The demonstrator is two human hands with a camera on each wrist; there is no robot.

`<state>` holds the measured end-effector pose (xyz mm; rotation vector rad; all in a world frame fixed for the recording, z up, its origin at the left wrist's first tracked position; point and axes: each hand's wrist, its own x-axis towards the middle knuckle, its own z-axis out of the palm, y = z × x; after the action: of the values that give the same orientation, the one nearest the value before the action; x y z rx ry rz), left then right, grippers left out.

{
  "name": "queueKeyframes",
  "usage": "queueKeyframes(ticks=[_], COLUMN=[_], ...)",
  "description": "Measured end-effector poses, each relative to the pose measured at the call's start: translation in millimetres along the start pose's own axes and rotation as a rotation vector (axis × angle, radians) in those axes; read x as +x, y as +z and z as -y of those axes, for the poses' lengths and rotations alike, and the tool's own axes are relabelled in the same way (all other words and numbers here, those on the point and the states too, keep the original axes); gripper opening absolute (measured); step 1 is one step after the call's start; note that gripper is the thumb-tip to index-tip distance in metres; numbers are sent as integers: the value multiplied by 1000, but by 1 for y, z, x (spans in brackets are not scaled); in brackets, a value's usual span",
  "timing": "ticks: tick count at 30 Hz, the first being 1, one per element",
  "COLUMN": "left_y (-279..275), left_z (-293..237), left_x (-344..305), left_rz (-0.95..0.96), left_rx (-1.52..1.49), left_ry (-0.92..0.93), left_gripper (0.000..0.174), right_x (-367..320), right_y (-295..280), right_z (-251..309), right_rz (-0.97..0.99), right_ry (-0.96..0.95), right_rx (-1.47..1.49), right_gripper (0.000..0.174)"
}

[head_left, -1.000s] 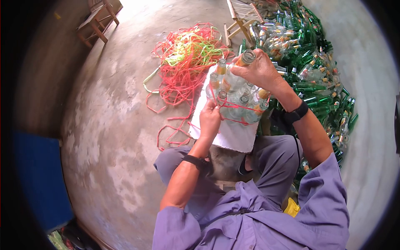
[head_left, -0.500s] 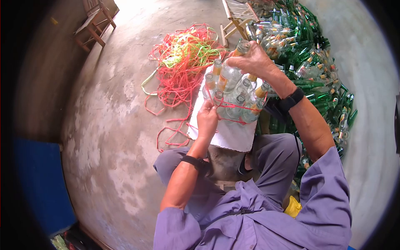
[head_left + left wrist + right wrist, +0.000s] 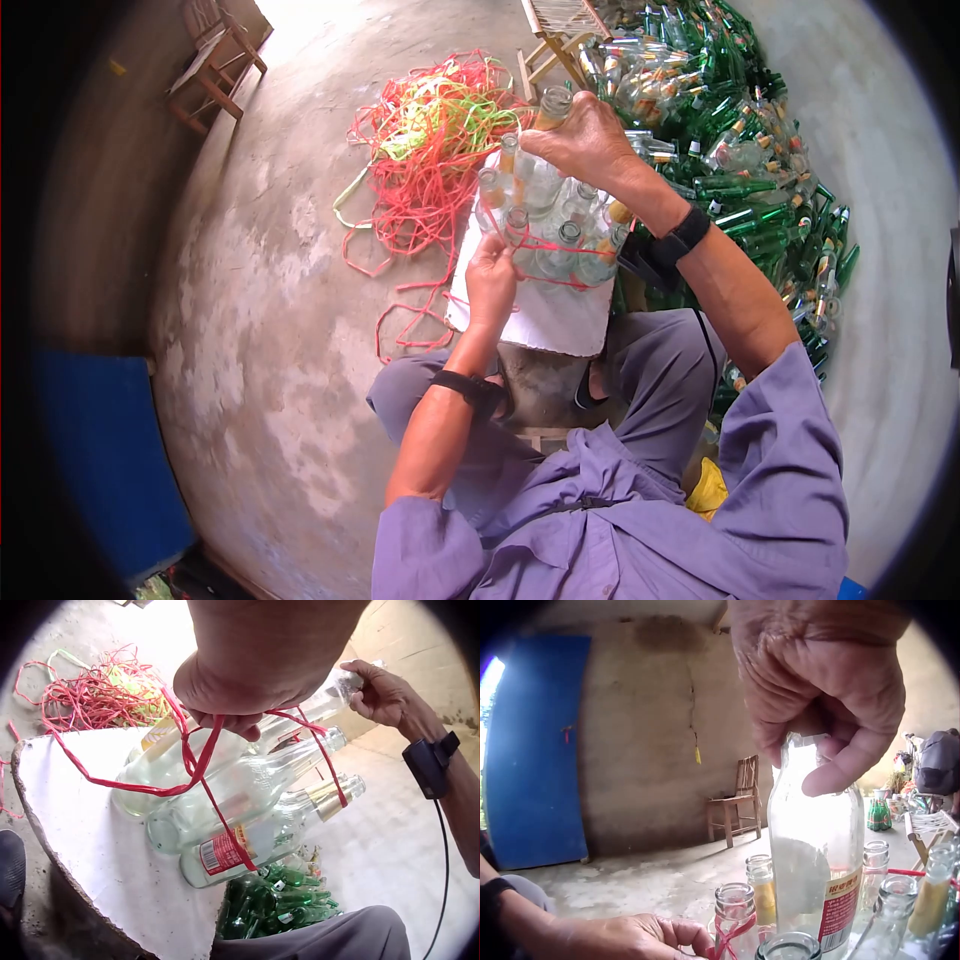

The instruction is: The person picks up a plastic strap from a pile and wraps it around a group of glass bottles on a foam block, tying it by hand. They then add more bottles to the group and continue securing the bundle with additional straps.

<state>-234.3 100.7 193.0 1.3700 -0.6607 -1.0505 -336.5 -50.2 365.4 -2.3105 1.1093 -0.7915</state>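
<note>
Clear glass bottles (image 3: 569,236) stand in a group on a white board (image 3: 560,327), with red twine (image 3: 201,778) looped round them. The left hand (image 3: 493,283) pinches the twine beside a bottle neck at the group's near left corner. At the far side, the right hand (image 3: 590,146) grips one bottle (image 3: 553,108), raised above the others. In the right wrist view that bottle (image 3: 810,847) hangs upright under the curled fingers, its red label facing the camera; the hand hides its neck.
A tangle of red and yellow-green twine (image 3: 440,140) lies on the floor beyond the board. Green and clear bottles (image 3: 740,190) are heaped along the right wall. A folding stool (image 3: 560,40) stands at the far side, a wooden chair (image 3: 215,75) at the far left.
The right hand and its raised bottle have shifted left and away from the body. The left hand keeps its pinch on the twine, nearly still. The camera view has shifted slightly.
</note>
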Motion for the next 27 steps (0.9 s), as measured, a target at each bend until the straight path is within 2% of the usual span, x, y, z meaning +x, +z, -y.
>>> queueKeyframes(ticks=[3,5,12,16,20,22,24,27], left_y=[0,2,4,3,2,2,2,1], left_z=[4,0,2,0,7,8,6,3], left_x=[-1,-1,0,1,5,2,4,4], left_rz=[-18,-27,-12,-14,-16,-11,-20,-30], left_rx=[0,-14,-42,-21,-10,2,32,32], left_ry=[37,7,-14,-12,11,16,4,-17], left_gripper=[10,11,8,7,7,7,8,8], right_x=[-1,1,-18,-20,-21,-18,-17,-15], right_y=[2,-1,-4,-11,3,19,18,8], right_z=[0,-6,6,6,9,5,0,-2], right_rz=[-23,-9,18,63,30,-41,-71,4], right_ry=[57,208,-17,100,-5,-107,-66,-14], right_rx=[45,119,62,129,76,-88,-77,-12], right_gripper=[35,35,30,30,30,35,34,32])
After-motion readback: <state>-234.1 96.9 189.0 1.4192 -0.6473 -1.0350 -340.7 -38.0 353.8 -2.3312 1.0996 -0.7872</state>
